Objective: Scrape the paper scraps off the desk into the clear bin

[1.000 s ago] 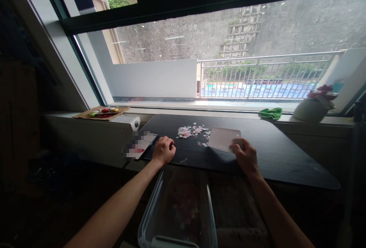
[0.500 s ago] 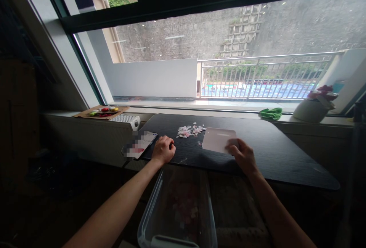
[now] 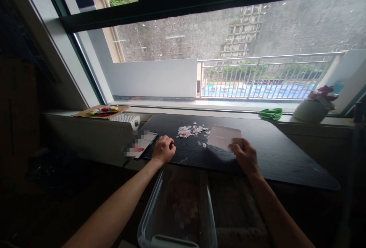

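Note:
In my right hand (image 3: 247, 155) is a pale, flat, rectangular plastic scraper (image 3: 223, 137), gripped at its right edge between thumb and fingers. It is tilted, and its left part is raised above the dark table (image 3: 274, 152). Left of it lies a pile of small whitish and pinkish paper-like bits (image 3: 187, 131), with a few loose ones between pile and scraper. My left hand (image 3: 164, 149) rests at the table's front edge with its fingers curled in a loose fist, nothing visible in it. Beside that hand lies a phone (image 3: 143, 145) with a lit screen, partly blurred out.
Below the front edge stands a clear plastic bin (image 3: 213, 217) with similar bits inside. A green cloth (image 3: 271, 113) and a white pot-like object (image 3: 311, 108) sit on the sill at right. Toy-like food on a board (image 3: 122, 108) lies at left, by a radiator (image 3: 85, 133).
My right hand has moved the scraper slightly right, away from the pile, and its left part has lifted and tilted. More loose bits show where it was. My left hand has stayed put.

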`<move>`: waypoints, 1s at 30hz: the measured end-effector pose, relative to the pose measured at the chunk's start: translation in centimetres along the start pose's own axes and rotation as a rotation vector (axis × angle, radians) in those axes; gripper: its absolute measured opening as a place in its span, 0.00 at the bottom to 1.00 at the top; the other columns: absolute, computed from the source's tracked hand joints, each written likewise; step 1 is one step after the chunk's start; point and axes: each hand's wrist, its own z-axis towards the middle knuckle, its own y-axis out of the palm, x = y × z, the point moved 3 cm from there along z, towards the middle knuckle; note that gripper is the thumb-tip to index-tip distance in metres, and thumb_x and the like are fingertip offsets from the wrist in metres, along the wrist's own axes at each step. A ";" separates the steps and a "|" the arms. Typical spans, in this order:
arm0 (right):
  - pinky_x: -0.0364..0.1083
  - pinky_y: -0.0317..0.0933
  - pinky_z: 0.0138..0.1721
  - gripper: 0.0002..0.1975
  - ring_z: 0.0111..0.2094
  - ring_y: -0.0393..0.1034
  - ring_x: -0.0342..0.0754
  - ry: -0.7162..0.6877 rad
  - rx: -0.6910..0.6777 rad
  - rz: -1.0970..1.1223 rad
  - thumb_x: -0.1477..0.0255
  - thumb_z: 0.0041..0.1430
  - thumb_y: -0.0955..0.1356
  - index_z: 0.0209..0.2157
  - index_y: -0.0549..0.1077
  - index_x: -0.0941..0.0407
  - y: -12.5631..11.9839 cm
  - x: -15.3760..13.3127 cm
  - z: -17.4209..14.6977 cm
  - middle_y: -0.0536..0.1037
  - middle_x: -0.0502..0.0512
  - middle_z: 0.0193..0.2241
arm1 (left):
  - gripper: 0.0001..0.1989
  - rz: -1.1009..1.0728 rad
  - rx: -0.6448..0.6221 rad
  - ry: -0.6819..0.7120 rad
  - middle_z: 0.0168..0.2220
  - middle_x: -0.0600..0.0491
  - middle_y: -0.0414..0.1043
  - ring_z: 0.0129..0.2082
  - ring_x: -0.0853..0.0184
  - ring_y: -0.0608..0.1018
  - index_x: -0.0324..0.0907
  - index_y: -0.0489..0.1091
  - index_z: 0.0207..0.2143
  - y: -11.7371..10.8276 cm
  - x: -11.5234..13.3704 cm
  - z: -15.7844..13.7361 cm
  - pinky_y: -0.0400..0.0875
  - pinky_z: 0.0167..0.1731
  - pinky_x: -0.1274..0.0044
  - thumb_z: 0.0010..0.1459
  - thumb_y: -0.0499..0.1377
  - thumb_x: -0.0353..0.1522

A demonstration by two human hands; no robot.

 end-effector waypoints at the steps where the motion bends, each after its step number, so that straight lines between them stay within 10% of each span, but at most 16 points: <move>1: 0.46 0.58 0.28 0.13 0.25 0.64 0.48 0.003 -0.012 0.011 0.63 0.44 0.64 0.28 0.72 0.56 0.0 0.1 0.0 0.72 0.51 0.22 | 0.06 0.000 0.000 0.000 0.33 0.50 0.71 0.37 0.63 0.71 0.42 0.70 0.28 0.0 0.0 0.0 0.66 0.40 0.72 0.51 0.54 0.28; 8: 0.46 0.61 0.29 0.11 0.25 0.66 0.47 -0.020 -0.165 0.113 0.66 0.43 0.65 0.30 0.73 0.56 0.7 0.3 -0.1 0.74 0.51 0.23 | 0.06 -0.002 0.006 0.003 0.33 0.50 0.71 0.38 0.62 0.71 0.42 0.70 0.29 0.1 -0.1 0.0 0.67 0.40 0.71 0.51 0.54 0.28; 30: 0.45 0.58 0.26 0.12 0.25 0.64 0.47 0.024 -0.012 0.047 0.66 0.43 0.64 0.28 0.73 0.56 0.0 0.5 0.1 0.73 0.50 0.21 | 0.05 0.006 0.014 0.002 0.33 0.50 0.70 0.38 0.62 0.71 0.43 0.70 0.28 0.3 -0.1 0.0 0.67 0.40 0.72 0.51 0.54 0.28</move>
